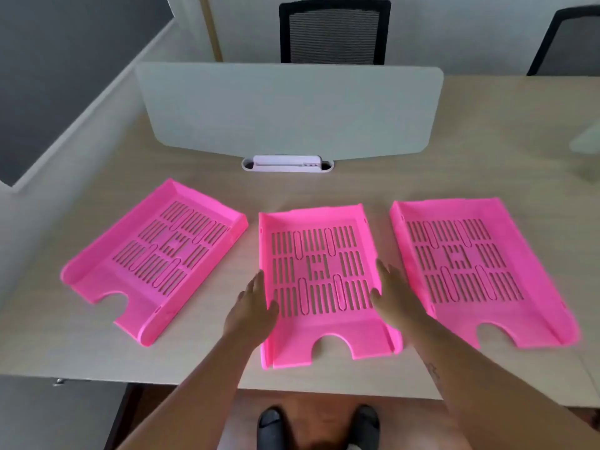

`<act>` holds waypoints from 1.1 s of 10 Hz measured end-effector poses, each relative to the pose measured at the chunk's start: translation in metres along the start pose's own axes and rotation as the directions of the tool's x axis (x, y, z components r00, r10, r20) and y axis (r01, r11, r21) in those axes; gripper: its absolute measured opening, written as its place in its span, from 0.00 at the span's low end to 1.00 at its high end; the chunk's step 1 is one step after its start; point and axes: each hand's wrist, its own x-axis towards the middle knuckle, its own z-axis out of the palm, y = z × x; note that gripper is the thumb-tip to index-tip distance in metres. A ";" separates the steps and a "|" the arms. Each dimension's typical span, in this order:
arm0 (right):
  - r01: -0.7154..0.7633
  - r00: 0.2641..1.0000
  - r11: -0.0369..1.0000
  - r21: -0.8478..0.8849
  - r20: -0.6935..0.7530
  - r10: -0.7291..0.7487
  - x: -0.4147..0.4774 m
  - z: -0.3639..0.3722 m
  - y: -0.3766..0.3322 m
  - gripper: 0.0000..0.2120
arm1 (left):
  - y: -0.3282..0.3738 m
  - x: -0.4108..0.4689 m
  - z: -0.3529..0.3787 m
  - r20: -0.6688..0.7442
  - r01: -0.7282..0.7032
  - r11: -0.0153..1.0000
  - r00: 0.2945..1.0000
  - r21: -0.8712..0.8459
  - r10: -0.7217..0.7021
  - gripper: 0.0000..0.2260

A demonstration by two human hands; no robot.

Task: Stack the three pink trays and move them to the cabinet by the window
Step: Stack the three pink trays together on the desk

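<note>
Three pink slotted trays lie side by side on a beige desk [207, 345]. The left tray [97, 274] is turned at an angle. The middle tray [324, 323] sits straight near the front edge, and the right tray [535, 319] lies a little apart from it. My left hand [251, 311] grips the middle tray's left wall, thumb inside over the slots. On the tray's right wall rests my right hand [394, 295], thumb inside as well. The tray's base still lies on the desk.
A grey divider screen [292, 108] stands across the desk behind the trays, with a white cable box [287, 164] at its foot. Two black mesh chairs [334, 30] stand beyond it. A grey partition runs along the left. My shoes [318, 427] show below the desk edge.
</note>
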 end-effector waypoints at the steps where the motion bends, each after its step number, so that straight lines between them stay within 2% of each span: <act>1: -0.049 0.998 0.999 0.005 -0.025 0.049 -0.004 0.015 0.000 0.34 | -0.002 -0.002 0.003 0.007 0.044 0.999 0.999 0.022 -0.045 0.29; 3: -0.066 0.997 0.997 -0.038 -0.035 0.064 -0.003 0.032 -0.013 0.38 | -0.011 0.013 -0.003 -0.008 0.148 0.989 0.989 -0.030 -0.148 0.27; 5: -0.091 0.996 0.995 0.030 -0.016 0.091 0.013 0.039 -0.028 0.42 | -0.022 0.042 -0.015 -0.036 0.061 0.997 0.998 0.044 -0.060 0.27; 6: -0.082 0.996 0.996 0.027 -0.024 0.082 0.025 0.040 -0.030 0.43 | -0.024 0.056 -0.020 0.001 0.017 0.990 1.000 0.141 -0.018 0.26; 8: -0.047 0.997 0.999 0.009 -0.062 0.048 0.046 0.039 -0.033 0.42 | -0.025 0.070 -0.016 -0.036 0.020 0.997 0.999 0.074 -0.018 0.29; 11: -0.027 0.999 0.999 0.024 -0.035 0.027 0.062 0.036 -0.031 0.44 | -0.027 0.075 -0.016 -0.081 0.001 0.998 0.997 0.062 0.004 0.29</act>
